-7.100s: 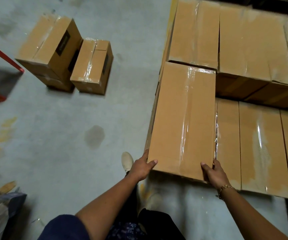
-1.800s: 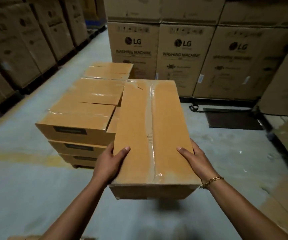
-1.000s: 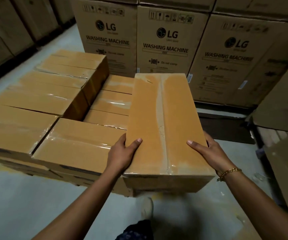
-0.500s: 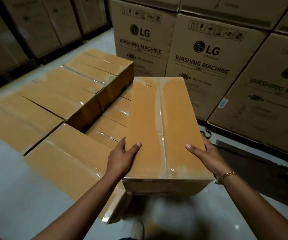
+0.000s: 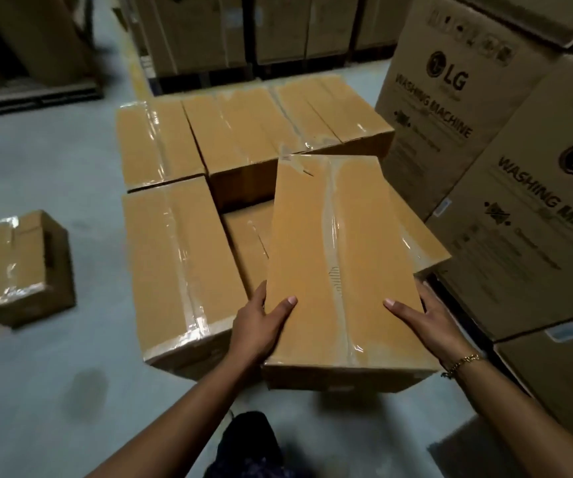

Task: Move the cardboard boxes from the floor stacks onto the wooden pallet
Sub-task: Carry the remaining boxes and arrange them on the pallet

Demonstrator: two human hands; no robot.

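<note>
Beyond and to the right of the grip rise the washing-machine cartons (image 5: 506, 188), walling in that side closely. Ahead and to the left of the grip lies the block of stacked boxes (image 5: 174, 257), presumably on the pallet, whose wood is not visible; its upper tier is incomplete, with a lower gap (image 5: 247, 243) showing just ahead of the left hand. Far to the left of the grip, a small stack (image 5: 19, 263) waits on the floor (image 5: 53, 391). The carried box (image 5: 336, 257) is held lengthwise, long edge pointing away, its near end clamped between the two hands. The left hand (image 5: 260, 326) and right hand (image 5: 426, 319) each wrap a bottom corner, thumbs flat on top, fingers hidden under the sides. The likely trouble: the box appears to be hovering over the gap, and lowering it skewed could catch a neighbour's edge, trap fingers beneath, or nudge the right end against the tall cartons. The glossy tape (image 5: 340, 270) offers the thumbs little purchase.
</note>
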